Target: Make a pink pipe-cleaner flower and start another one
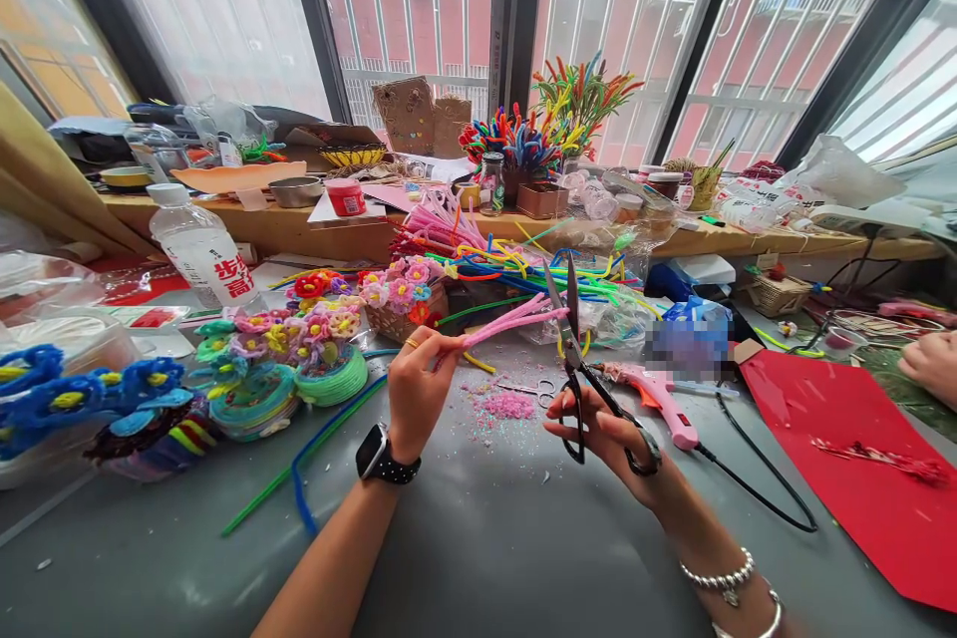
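Pink pipe cleaners (pixel 515 319) are pinched in my left hand (pixel 423 384), their free ends pointing right. Black-handled scissors (pixel 572 349) are in my right hand (pixel 609 439), with fingers through the handle loops. The blades point up and stand apart, and the tips of the pink strands reach the blades. Below them on the grey table (pixel 485 538) lies a heap of pink clippings (pixel 508 406), beside small silver scissors (pixel 530 387).
A pink glue gun (pixel 665 404) with a black cord lies right of my right hand, near a red sheet (pixel 859 459). Pipe-cleaner flowers (pixel 258 339) and a bottle (pixel 201 249) stand left. Another person's hand (pixel 931 369) is at the right edge.
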A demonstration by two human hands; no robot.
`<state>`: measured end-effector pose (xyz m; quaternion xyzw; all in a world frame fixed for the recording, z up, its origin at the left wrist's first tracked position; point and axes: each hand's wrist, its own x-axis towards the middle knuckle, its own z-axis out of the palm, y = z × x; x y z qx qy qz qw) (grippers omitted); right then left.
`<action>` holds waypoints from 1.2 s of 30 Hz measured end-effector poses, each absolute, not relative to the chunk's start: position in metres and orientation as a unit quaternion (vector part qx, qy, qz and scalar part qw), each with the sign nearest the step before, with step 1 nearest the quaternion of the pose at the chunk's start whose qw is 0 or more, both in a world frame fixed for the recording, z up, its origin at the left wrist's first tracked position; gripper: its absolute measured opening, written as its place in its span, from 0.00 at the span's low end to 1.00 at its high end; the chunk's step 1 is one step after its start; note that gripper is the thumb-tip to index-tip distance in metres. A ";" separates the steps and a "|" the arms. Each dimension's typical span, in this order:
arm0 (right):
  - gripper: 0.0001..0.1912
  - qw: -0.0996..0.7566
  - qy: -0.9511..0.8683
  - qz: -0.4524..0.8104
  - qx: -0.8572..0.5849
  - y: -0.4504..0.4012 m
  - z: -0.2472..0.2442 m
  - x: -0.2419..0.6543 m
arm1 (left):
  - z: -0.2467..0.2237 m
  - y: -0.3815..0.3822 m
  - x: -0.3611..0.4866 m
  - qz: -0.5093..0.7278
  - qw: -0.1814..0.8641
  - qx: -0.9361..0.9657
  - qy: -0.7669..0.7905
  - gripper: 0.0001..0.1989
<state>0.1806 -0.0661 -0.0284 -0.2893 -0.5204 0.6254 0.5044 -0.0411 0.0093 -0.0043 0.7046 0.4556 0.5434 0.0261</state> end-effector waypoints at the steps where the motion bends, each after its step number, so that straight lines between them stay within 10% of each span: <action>1: 0.15 0.503 -0.529 0.606 -0.316 -0.067 -0.028 0.181 | -0.004 0.009 -0.042 0.545 0.019 0.700 0.461 0.05; 9: 0.13 0.524 -0.506 0.465 -0.504 -0.060 -0.027 0.192 | -0.006 0.017 -0.047 0.567 0.061 0.638 0.518 0.08; 17: 0.20 0.323 -0.633 0.148 -0.688 -0.082 -0.029 0.219 | -0.003 0.017 -0.046 0.570 0.234 0.577 0.537 0.15; 36: 0.14 0.168 -0.813 -0.156 -0.536 -0.110 0.002 0.238 | -0.014 0.028 -0.043 0.524 0.353 0.573 0.522 0.13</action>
